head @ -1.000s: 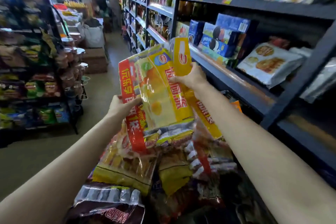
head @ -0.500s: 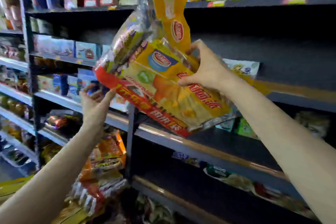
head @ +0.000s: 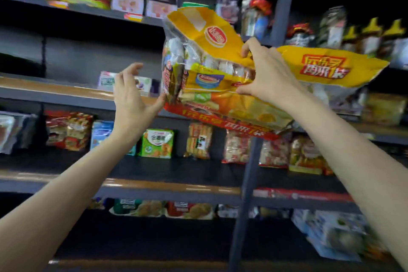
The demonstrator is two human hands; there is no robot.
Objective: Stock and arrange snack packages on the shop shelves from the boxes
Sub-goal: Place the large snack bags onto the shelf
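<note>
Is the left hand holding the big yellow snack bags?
No, the left hand is spread open beside the yellow snack bags, at most touching their edge, while the right hand grips them.

Dark shelving unit [head: 66, 97] is carrying snacks: green packet [head: 157, 143] sitting below the left fingers [head: 132, 73], jars [head: 373, 35] standing right of right fingers [head: 249, 47].

— Two bare forearms, no sleeves anywhere along them. Left hand [head: 132, 97] and right hand [head: 268, 77] both ungloved.

— Any watch, ring or band?

— None to be seen on wrists or fingers, though blurred enough that a thin ring could escape notice. Short nails, apparently unpainted.
</note>
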